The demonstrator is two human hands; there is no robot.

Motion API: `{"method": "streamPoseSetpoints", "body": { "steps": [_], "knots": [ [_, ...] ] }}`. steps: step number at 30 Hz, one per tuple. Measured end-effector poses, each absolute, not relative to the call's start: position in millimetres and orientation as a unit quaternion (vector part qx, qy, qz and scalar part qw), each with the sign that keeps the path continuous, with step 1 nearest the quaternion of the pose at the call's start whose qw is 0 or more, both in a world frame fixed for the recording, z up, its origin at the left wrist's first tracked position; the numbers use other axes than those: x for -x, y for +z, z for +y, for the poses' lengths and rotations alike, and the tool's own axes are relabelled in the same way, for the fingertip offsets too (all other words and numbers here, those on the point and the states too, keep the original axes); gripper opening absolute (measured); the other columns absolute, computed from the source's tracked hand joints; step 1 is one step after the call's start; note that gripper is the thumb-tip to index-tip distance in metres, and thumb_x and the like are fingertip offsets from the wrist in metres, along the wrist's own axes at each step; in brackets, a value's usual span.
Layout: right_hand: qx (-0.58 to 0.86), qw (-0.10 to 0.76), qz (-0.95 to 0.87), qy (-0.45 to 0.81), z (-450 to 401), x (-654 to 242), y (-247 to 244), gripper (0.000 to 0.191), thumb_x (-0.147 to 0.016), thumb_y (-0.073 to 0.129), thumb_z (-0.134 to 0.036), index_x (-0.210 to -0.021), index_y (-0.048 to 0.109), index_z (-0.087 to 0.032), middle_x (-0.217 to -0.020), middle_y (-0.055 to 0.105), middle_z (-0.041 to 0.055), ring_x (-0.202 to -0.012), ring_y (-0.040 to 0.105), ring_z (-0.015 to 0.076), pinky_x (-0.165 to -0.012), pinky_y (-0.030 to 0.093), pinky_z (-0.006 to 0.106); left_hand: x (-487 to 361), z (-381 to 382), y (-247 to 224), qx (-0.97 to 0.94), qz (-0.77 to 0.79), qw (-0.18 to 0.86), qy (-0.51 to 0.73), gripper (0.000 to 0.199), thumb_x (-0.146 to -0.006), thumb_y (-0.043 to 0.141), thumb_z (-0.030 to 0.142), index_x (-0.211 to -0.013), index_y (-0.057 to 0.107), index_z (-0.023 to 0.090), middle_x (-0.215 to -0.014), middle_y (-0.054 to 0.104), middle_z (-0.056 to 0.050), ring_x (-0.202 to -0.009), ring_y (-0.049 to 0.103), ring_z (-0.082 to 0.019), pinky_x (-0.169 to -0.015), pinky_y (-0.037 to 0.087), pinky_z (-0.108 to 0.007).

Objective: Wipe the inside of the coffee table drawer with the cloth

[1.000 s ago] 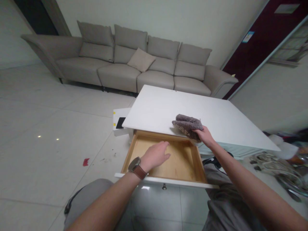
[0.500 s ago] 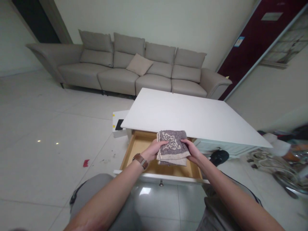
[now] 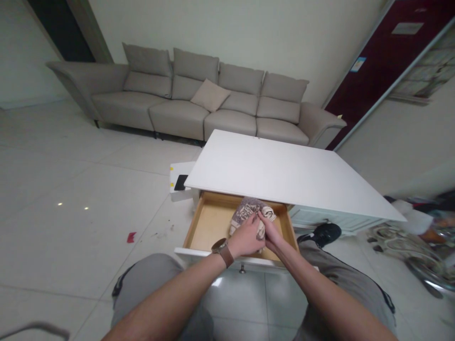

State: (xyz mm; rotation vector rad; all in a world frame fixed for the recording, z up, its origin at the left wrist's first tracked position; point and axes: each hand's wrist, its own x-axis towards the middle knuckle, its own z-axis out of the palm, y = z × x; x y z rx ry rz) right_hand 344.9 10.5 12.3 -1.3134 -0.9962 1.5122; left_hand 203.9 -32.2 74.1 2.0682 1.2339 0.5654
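A purple-grey towel with a cream pattern (image 3: 245, 210) is in my two hands, its right side curled into a roll. My left hand (image 3: 246, 237), with a brown-strapped watch at the wrist, is closed on the towel's near part. Right beside it, my right hand (image 3: 272, 232) grips the rolled side, thumb close to the left fingers. Part of the towel is hidden behind the hands. Both hands are over the pulled-out wooden drawer (image 3: 213, 220) of the white table (image 3: 284, 166).
A white box (image 3: 176, 195) with a black flat item (image 3: 181, 182) on it stands left of the table. Behind is a grey-beige sofa (image 3: 177, 113). A red scrap (image 3: 131, 237) lies on the tiled floor. Clutter with hoses (image 3: 394, 246) sits at right.
The towel, earlier flat and folded between both hands, is now curled in on its right side. My hands have come together, the left moving rightward across it.
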Motion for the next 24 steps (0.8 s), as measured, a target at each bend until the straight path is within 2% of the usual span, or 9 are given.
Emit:
{"method": "streamPoseSetpoints", "body": {
  "steps": [2, 5, 8, 11, 13, 15, 19, 24],
  "knots": [
    [0.590, 0.402, -0.470, 0.519, 25.1, -357.4, 5.7, 0.049, -0.086, 0.057, -0.057, -0.119, 0.063, -0.021, -0.105, 0.075, 0.0102, -0.102, 0.071, 0.0284, -0.087, 0.058, 0.043, -202.2, -38.9, 79.5, -0.812, 0.465, 0.318, 0.152, 0.070, -0.080, 0.065, 0.031, -0.146, 0.049, 0.014, -0.151, 0.051, -0.018, -0.130, 0.057, -0.029, -0.110, 0.047, -0.037],
    [0.646, 0.342, -0.558, 0.393, 45.0, -378.6, 5.7, 0.042, -0.084, 0.057, -0.040, -0.121, 0.064, -0.023, -0.115, 0.073, 0.0093, -0.115, 0.065, 0.0284, -0.101, 0.051, 0.043, -201.1, -53.9, 80.0, -0.836, 0.455, 0.305, 0.021, 0.045, -0.082, 0.064, 0.029, -0.125, 0.065, 0.014, -0.125, 0.069, -0.019, -0.112, 0.068, -0.031, -0.094, 0.055, -0.040],
    [0.655, 0.215, -0.662, 0.294, 55.8, -387.0, 5.2, 0.057, -0.079, 0.059, -0.024, -0.136, 0.060, -0.026, -0.124, 0.071, 0.0096, -0.121, 0.061, 0.0292, -0.108, 0.043, 0.044, -203.7, -71.3, 67.2, -0.851, 0.435, 0.281, -0.089, 0.031, -0.081, 0.065, 0.019, -0.111, 0.071, 0.012, -0.111, 0.074, -0.021, -0.102, 0.072, -0.033, -0.083, 0.058, -0.042],
    [0.598, 0.028, -0.776, 0.197, 58.0, -379.4, -13.0, 0.072, -0.080, 0.056, -0.016, -0.151, 0.048, -0.024, -0.141, 0.061, 0.0141, -0.126, 0.058, 0.0295, -0.109, 0.040, 0.042, -207.9, -82.2, 49.3, -0.843, 0.456, 0.265, -0.105, 0.035, -0.088, 0.053, 0.008, -0.118, 0.069, 0.009, -0.108, 0.075, -0.023, -0.101, 0.073, -0.032, -0.080, 0.059, -0.042],
    [0.541, -0.058, -0.816, 0.197, 57.8, -370.6, -34.5, 0.071, -0.082, 0.057, -0.016, -0.152, 0.048, -0.023, -0.151, 0.052, 0.0149, -0.139, 0.047, 0.0318, -0.114, 0.035, 0.045, -210.4, -84.5, 40.6, -0.827, 0.486, 0.263, -0.099, 0.040, -0.091, 0.044, 0.003, -0.123, 0.067, 0.008, -0.107, 0.075, -0.024, -0.102, 0.073, -0.032, -0.080, 0.058, -0.044],
    [0.521, -0.116, -0.819, 0.210, 58.1, -361.6, -56.7, 0.073, -0.085, 0.058, -0.020, -0.156, 0.043, -0.027, -0.160, 0.041, 0.0127, -0.149, 0.032, 0.0357, -0.117, 0.029, 0.052, -213.0, -85.0, 35.6, -0.812, 0.508, 0.268, -0.103, 0.041, -0.092, 0.042, 0.003, -0.124, 0.068, 0.007, -0.108, 0.075, -0.024, -0.104, 0.073, -0.034, -0.082, 0.058, -0.047],
    [0.562, -0.142, -0.793, 0.189, 63.1, -334.0, -81.1, 0.082, -0.088, 0.061, -0.030, -0.162, 0.026, -0.039, -0.172, 0.010, 0.0093, -0.152, 0.014, 0.0470, -0.110, 0.032, 0.067, -219.1, -89.9, 30.0, -0.797, 0.539, 0.253, -0.104, 0.045, -0.092, 0.045, 0.002, -0.130, 0.067, 0.009, -0.109, 0.075, -0.024, -0.106, 0.072, -0.036, -0.085, 0.056, -0.050],
    [0.501, -0.128, -0.832, 0.201, 75.4, -247.0, -76.2, 0.081, -0.088, 0.061, -0.030, -0.160, 0.026, -0.046, -0.172, 0.008, 0.0046, -0.153, 0.008, 0.0476, -0.107, 0.030, 0.074, -224.2, -97.9, 20.0, -0.803, 0.539, 0.247, -0.063, 0.048, -0.091, 0.045, 0.002, -0.134, 0.065, 0.007, -0.112, 0.073, -0.026, -0.110, 0.069, -0.037, -0.090, 0.051, -0.055]
  ]
}}
